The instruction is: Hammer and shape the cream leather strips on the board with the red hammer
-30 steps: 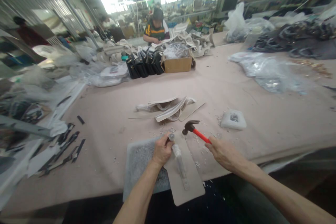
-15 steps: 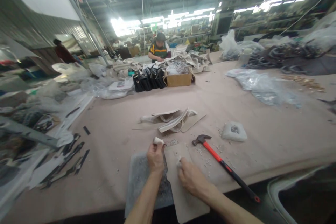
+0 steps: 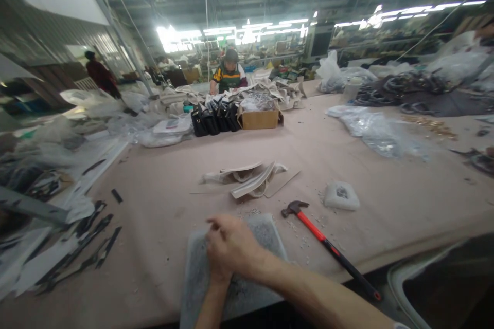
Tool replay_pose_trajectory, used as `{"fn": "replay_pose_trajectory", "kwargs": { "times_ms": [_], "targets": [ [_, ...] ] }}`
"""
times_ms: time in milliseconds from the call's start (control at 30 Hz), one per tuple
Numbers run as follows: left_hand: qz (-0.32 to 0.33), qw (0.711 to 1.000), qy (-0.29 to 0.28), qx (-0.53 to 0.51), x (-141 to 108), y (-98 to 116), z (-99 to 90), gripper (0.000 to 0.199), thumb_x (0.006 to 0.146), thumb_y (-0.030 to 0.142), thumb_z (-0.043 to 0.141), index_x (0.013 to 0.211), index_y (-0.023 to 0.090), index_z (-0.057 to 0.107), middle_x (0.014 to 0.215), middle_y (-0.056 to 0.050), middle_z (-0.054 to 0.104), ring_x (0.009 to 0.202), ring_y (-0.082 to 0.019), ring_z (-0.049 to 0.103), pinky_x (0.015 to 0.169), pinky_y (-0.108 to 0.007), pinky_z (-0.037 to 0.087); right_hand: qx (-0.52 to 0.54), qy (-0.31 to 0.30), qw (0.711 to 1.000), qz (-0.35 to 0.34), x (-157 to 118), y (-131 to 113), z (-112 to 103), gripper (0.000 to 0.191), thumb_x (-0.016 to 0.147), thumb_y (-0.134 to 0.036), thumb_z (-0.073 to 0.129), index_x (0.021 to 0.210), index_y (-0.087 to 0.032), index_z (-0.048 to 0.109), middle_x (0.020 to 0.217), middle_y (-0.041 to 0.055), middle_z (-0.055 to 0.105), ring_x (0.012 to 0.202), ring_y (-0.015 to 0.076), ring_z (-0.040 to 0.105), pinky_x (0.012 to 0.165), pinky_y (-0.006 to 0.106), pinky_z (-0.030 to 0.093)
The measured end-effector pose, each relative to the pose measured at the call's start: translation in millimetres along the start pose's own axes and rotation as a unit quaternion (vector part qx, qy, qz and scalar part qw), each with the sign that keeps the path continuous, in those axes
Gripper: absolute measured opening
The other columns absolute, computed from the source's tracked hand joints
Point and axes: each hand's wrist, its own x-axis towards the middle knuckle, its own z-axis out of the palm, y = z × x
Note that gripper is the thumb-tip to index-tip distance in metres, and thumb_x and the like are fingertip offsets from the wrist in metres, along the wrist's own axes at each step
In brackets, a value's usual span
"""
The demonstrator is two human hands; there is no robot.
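On the near edge of the big table, right in front of the person, lies a grey mat with tiny bits sprinkled on it. Both hands sit on top of this mat. The right hand comes across from the right and covers the left hand, so only the left wrist and forearm show. The right fingers are curled in, as if pinching something small, but what is under them is hidden. I cannot tell if the left hand is holding anything or lying flat. The mat is probably there so the table does not get hurt when things are hit on it.

Just to the right of the mat lies a hammer with a red and black handle. Nobody holds it. Its head points to the far side and its handle points to the near right, which looks easy for the right hand to grab. Little pale crumbs lie around it.

A bit farther off is a small white pad. Past the mat, in the middle of the table, sits a pile of pale cut pieces. On the left are dark strips. Far away stand black bags beside a cardboard box, and another person works behind them. Clear plastic bags lie on the far right.
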Motion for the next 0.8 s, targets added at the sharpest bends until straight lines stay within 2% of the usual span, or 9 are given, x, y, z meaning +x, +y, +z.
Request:
{"fn": "replay_pose_trajectory", "kwargs": {
  "times_ms": [67,133,233,333,433,567,633,700,800],
  "targets": [
    [-0.028,1.000,-0.010,-0.009,0.0,-0.2,1.0,0.043,0.080,0.053,0.072,0.106,0.019,0.076,0.094,-0.010,0.083,0.089,-0.028,0.079,0.077,-0.036,0.065,-0.057,0.082,0.981,0.168,29.1,38.1,-38.5,0.024,0.095,-0.029,0.057,0.082,-0.016,0.072,0.086,0.0094,0.076,0.077,0.0195,0.069,0.073,0.031,0.053],
    [-0.063,0.998,-0.023,-0.011,-0.1,2.7,2.7,0.056,0.076,0.060,0.071,0.111,0.016,0.075,0.098,-0.013,0.084,0.094,-0.030,0.080,0.083,-0.039,0.066,-0.089,0.138,0.955,0.248,56.2,79.0,-75.9,0.033,0.101,-0.025,0.042,0.091,-0.012,0.071,0.089,0.0147,0.076,0.070,0.0191,0.066,0.061,0.030,0.049],
    [-0.083,0.996,-0.036,-0.003,0.3,6.9,5.2,0.066,0.074,0.065,0.068,0.115,0.013,0.074,0.102,-0.016,0.083,0.099,-0.033,0.079,0.089,-0.043,0.066,-0.130,0.172,0.929,0.301,84.1,127.6,-109.1,0.030,0.102,-0.034,0.052,0.098,-0.011,0.071,0.094,0.0159,0.076,0.075,0.0200,0.069,0.063,0.030,0.051],
    [-0.089,0.995,-0.045,0.004,0.6,8.3,6.3,0.068,0.074,0.067,0.066,0.116,0.014,0.073,0.106,-0.016,0.083,0.103,-0.034,0.079,0.093,-0.045,0.065,-0.167,0.164,0.923,0.305,103.9,151.1,-114.4,0.036,0.097,-0.046,0.065,0.101,-0.011,0.073,0.103,0.0162,0.077,0.090,0.0228,0.073,0.077,0.035,0.057],
    [-0.094,0.994,-0.047,0.002,0.3,9.1,6.3,0.070,0.074,0.068,0.066,0.117,0.013,0.073,0.105,-0.017,0.083,0.102,-0.033,0.079,0.093,-0.044,0.065,-0.200,0.148,0.930,0.270,121.8,153.4,-110.3,0.026,0.097,-0.033,0.063,0.107,-0.013,0.076,0.115,0.0180,0.078,0.104,0.0263,0.074,0.089,0.036,0.056],
    [-0.103,0.994,-0.044,-0.013,0.8,10.5,5.4,0.066,0.075,0.066,0.067,0.115,0.014,0.073,0.104,-0.016,0.083,0.099,-0.031,0.079,0.089,-0.041,0.064,-0.233,0.144,0.940,0.202,129.3,136.1,-113.8,0.027,0.094,-0.017,0.054,0.104,-0.010,0.078,0.109,0.0209,0.079,0.101,0.0295,0.074,0.089,0.036,0.057],
    [-0.111,0.993,-0.026,-0.023,2.0,10.6,3.9,0.063,0.074,0.065,0.069,0.112,0.015,0.074,0.100,-0.014,0.083,0.095,-0.029,0.079,0.088,-0.039,0.063,-0.244,0.153,0.946,0.147,119.5,123.2,-119.5,0.026,0.093,-0.017,0.055,0.101,-0.010,0.078,0.107,0.0198,0.079,0.103,0.0304,0.073,0.092,0.036,0.057],
    [-0.121,0.991,0.017,-0.053,2.8,10.1,1.7,0.059,0.072,0.063,0.072,0.106,0.016,0.074,0.096,-0.012,0.083,0.092,-0.028,0.078,0.087,-0.038,0.062,-0.246,0.163,0.952,0.079,99.6,111.4,-123.5,0.025,0.094,-0.022,0.058,0.107,-0.014,0.078,0.117,0.0164,0.077,0.113,0.0285,0.070,0.099,0.035,0.056],
    [-0.135,0.980,0.082,-0.117,2.1,9.1,-2.0,0.050,0.071,0.057,0.075,0.102,0.017,0.074,0.094,-0.009,0.083,0.090,-0.024,0.078,0.087,-0.034,0.062,-0.241,0.188,0.945,-0.121,54.1,102.8,-117.6,0.032,0.099,-0.025,0.052,0.120,-0.019,0.075,0.129,0.0144,0.072,0.119,0.0231,0.068,0.100,0.032,0.057]
  ]
}}
